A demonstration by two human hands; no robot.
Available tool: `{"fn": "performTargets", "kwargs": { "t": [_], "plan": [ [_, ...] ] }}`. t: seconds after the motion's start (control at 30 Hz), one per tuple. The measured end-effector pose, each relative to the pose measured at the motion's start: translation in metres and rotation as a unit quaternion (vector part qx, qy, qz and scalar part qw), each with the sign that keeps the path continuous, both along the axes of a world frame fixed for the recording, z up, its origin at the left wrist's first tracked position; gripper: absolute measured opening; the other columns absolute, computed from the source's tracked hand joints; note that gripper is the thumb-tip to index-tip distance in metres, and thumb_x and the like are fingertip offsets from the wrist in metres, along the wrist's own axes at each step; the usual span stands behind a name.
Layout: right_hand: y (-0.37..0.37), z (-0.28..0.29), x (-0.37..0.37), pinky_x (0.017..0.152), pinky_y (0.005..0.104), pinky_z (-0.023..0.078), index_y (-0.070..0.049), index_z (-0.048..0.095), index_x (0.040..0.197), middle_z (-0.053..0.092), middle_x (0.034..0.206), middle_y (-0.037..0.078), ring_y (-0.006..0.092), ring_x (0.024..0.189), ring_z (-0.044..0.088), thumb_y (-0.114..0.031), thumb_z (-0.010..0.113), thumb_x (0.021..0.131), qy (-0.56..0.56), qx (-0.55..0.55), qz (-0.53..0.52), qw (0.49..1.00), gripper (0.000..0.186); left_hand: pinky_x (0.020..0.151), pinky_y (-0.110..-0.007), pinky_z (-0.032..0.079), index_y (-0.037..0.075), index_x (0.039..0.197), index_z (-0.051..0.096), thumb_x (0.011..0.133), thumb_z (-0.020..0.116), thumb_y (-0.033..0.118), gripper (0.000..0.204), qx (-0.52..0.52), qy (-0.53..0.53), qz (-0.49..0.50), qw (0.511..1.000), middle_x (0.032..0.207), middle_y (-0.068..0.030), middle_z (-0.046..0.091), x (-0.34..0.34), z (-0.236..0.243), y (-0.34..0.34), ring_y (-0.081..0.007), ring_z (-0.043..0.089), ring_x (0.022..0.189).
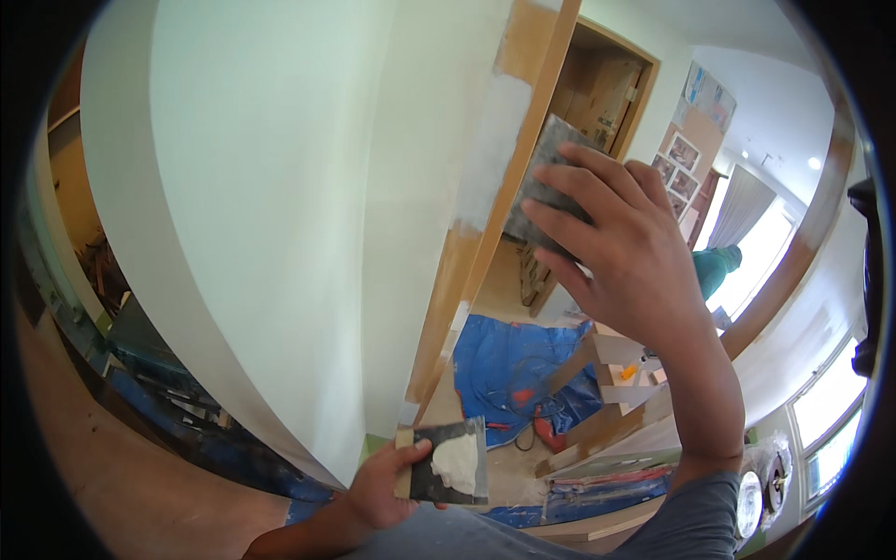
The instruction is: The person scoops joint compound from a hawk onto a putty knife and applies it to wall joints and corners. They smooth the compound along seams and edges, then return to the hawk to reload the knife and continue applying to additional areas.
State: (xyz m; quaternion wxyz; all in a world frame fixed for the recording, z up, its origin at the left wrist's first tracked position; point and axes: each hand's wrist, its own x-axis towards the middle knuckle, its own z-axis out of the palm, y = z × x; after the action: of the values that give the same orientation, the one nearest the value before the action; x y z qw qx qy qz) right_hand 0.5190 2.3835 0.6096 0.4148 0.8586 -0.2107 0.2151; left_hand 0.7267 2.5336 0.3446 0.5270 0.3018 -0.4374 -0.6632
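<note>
My right hand is raised, its fingers spread over a dark grey, flat square scraper that it holds by the face. The scraper stands at the edge of a wooden trim; whether it touches the wood I cannot tell. White filler coats part of that trim. Lower down, my left hand grips a second square scraper by its wooden edge, thumb on top. A thick lump of white putty lies on its dark face.
A curved pale wall fills the left. Beyond the trim, a blue tarp covers floor beside a wooden step unit bearing an orange item. A person in green is farther back, near a curtain.
</note>
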Motion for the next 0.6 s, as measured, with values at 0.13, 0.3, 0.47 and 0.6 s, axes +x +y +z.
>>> {"fn": "performTargets", "kwargs": {
  "t": [0.13, 0.3, 0.47, 0.6],
  "plan": [
    [-0.025, 0.002, 0.029, 0.109, 0.0513, 0.042, -0.015, 0.074, 0.116, 0.065, 0.131, 0.002, 0.0247, 0.138, 0.052, -0.019, 0.083, 0.083, 0.054, -0.072, -0.005, 0.996, 0.034, 0.084, -0.053, 0.064, -0.003, 0.136, 0.048, 0.105, 0.058, 0.018, 0.039, 0.232, 0.064, -0.045, 0.969, 0.124, -0.0197, 0.065, -0.013, -0.035, -0.012, -0.0346, 0.073, 0.101],
    [-0.045, -0.002, 0.051, 0.111, 0.0534, 0.041, -0.017, 0.074, 0.118, 0.061, 0.137, 0.0, 0.0224, 0.142, 0.049, -0.021, 0.081, 0.086, 0.091, -0.089, -0.044, 0.991, 0.033, 0.083, -0.057, 0.064, -0.001, 0.128, 0.053, 0.104, 0.06, 0.019, 0.032, 0.377, 0.224, -0.056, 0.897, 0.12, -0.0185, 0.067, -0.006, -0.058, -0.018, -0.0346, 0.073, 0.104],
    [-0.05, -0.008, 0.061, 0.112, 0.0551, 0.04, -0.02, 0.075, 0.117, 0.061, 0.137, 0.0, 0.0223, 0.143, 0.048, -0.021, 0.081, 0.086, 0.097, -0.074, -0.041, 0.992, 0.032, 0.082, -0.058, 0.064, -0.001, 0.128, 0.053, 0.104, 0.06, 0.019, 0.032, 0.378, 0.229, -0.077, 0.894, 0.119, -0.018, 0.069, 0.005, -0.064, -0.016, -0.034, 0.073, 0.104],
    [-0.056, -0.01, 0.063, 0.112, 0.0554, 0.041, -0.022, 0.075, 0.117, 0.061, 0.138, -0.001, 0.022, 0.143, 0.048, -0.02, 0.081, 0.085, 0.104, -0.073, -0.04, 0.991, 0.033, 0.081, -0.058, 0.064, -0.001, 0.13, 0.053, 0.105, 0.059, 0.019, 0.033, 0.395, 0.214, -0.057, 0.891, 0.119, -0.0176, 0.07, 0.007, -0.063, -0.019, -0.0331, 0.074, 0.103]
  ]
}}
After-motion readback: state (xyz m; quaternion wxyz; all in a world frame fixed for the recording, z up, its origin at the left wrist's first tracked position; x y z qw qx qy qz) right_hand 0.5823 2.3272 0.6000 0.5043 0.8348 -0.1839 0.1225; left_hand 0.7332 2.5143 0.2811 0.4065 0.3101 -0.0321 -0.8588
